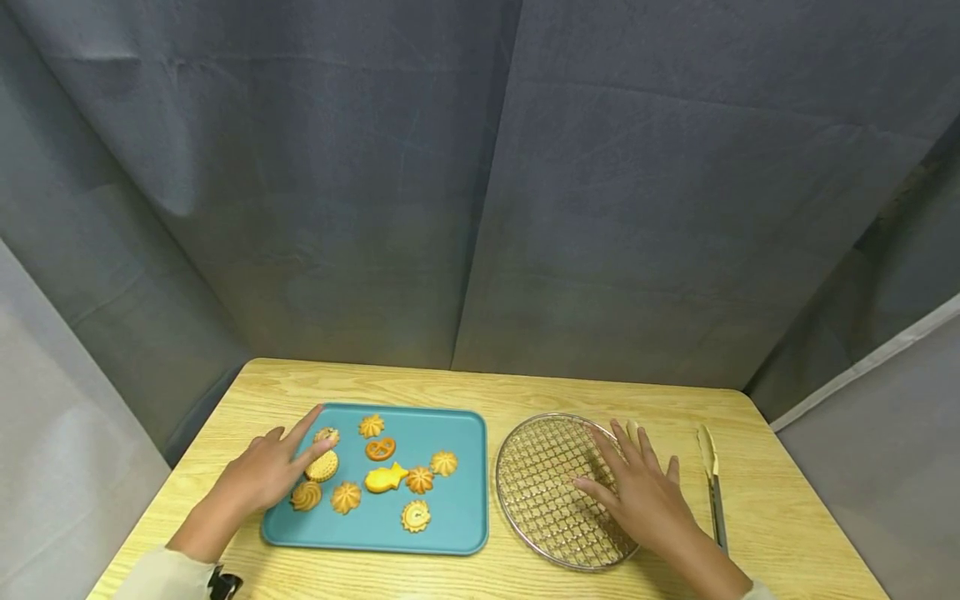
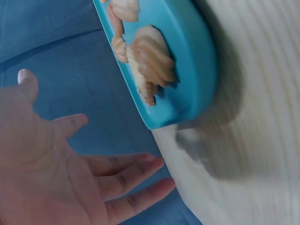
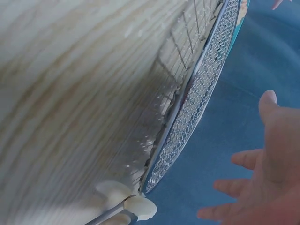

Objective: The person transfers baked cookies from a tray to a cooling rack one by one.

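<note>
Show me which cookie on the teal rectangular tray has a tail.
The bright yellow, fish-shaped cookie; the others are round, flower-like or pretzel-shaped, without tails.

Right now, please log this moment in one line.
left hand: hovers over cookies on teal tray; right hand: hovers over round wire rack; tongs: right of rack

Tight gap between tray (image 1: 457, 525) and wire rack (image 1: 543, 479). Wider strip of worktop (image 1: 480, 388) behind both; curtain (image 1: 360, 208) blocks past that. Tongs (image 1: 711, 462) obstruct right of rack.

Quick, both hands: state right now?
Left hand: open, holding nothing, raised near the blue tray.
Right hand: open, holding nothing, raised near the wire rack.
</note>
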A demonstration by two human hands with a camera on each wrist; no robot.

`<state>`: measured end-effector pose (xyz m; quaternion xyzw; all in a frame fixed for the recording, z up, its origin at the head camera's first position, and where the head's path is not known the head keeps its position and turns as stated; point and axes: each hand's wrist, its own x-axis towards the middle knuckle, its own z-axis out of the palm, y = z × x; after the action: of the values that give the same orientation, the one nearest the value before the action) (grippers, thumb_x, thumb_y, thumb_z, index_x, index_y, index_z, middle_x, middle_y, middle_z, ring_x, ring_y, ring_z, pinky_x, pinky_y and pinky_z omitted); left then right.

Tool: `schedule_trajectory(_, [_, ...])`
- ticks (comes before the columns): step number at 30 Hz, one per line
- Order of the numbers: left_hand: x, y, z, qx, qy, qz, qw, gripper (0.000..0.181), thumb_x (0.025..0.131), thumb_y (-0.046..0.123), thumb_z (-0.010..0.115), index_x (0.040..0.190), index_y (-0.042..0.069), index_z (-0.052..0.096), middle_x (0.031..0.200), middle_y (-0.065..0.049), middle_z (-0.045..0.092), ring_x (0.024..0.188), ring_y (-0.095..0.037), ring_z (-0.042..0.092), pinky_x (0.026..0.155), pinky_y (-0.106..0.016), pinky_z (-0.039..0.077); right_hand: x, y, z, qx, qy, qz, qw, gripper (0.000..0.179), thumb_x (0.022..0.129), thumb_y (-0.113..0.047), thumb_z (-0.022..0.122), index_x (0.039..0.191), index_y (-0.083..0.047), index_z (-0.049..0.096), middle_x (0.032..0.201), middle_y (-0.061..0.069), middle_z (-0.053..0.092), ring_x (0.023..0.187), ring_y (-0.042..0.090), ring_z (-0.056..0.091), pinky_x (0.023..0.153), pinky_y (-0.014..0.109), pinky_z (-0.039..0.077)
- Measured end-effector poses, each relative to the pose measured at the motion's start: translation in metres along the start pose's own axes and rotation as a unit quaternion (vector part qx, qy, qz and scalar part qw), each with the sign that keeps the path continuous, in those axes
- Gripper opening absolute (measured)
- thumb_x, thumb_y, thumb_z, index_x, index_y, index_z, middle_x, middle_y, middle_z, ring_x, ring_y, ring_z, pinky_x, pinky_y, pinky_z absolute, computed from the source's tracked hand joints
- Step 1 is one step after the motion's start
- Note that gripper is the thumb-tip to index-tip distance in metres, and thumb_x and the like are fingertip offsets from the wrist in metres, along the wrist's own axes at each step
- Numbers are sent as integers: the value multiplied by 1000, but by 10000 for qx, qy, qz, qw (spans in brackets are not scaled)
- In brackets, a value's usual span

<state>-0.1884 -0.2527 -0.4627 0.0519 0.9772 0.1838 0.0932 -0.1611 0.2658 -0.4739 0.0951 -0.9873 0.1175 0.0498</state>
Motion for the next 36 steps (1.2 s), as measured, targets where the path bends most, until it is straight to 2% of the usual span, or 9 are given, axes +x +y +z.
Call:
schedule_trajectory(3, [1, -7, 2, -14, -8, 61, 10000, 85, 102, 74, 24, 168, 22, 12, 140, -44, 46, 124, -66, 47, 79, -73, 48, -3, 3, -1, 41, -28, 81, 10000, 82, 97, -66, 57, 163, -24, 34, 167, 21, 24, 149, 59, 16, 98, 91, 9])
schedule_trajectory(6, [1, -14, 5, -105, -59, 78, 9999, 83, 104, 71, 23, 168, 19, 13, 138, -45, 47, 119, -65, 52, 81, -72, 49, -6, 6, -1, 72, -109, 190, 9997, 84, 96, -70, 53, 163, -24, 33, 167, 21, 23, 149, 59, 15, 98, 91, 8])
schedule_trajectory(14, [2, -30, 14, -647, -275, 92, 9975, 76, 108, 63, 23, 168, 17, 14, 147, -47, 35, 131, -68, 39, 92, -78, 40, -16, 17, 3, 141, -305, 361, 9988, 84, 98, -68, 52, 163, -19, 33, 166, 25, 22, 146, 64, 14, 95, 92, 7])
schedule_trajectory(21, [1, -40, 20, -871, -187, 311, 9955, 68, 112, 51, 29, 167, 13, 20, 136, -35, 50, 119, -54, 56, 86, -67, 48, -22, 24, 5, 136, -291, 374, 9988, 82, 99, -66, 52, 163, -19, 33, 165, 27, 24, 145, 66, 15, 93, 93, 9])
schedule_trajectory(28, [2, -45, 23, -1190, -101, 379, 9921, 67, 113, 47, 31, 165, 7, 24, 134, -30, 52, 120, -45, 56, 91, -63, 46, -26, 28, 4, 179, -163, 367, 9990, 81, 100, -61, 55, 163, -15, 33, 163, 31, 25, 143, 68, 16, 91, 94, 9])
schedule_trajectory(36, [3, -52, 26, -1252, -17, 495, 9909, 61, 113, 40, 36, 161, 3, 34, 130, -26, 55, 117, -41, 58, 91, -61, 47, -30, 39, 6, 166, -176, 475, 9986, 83, 101, -60, 54, 161, -8, 33, 161, 34, 25, 141, 70, 17, 91, 94, 10])
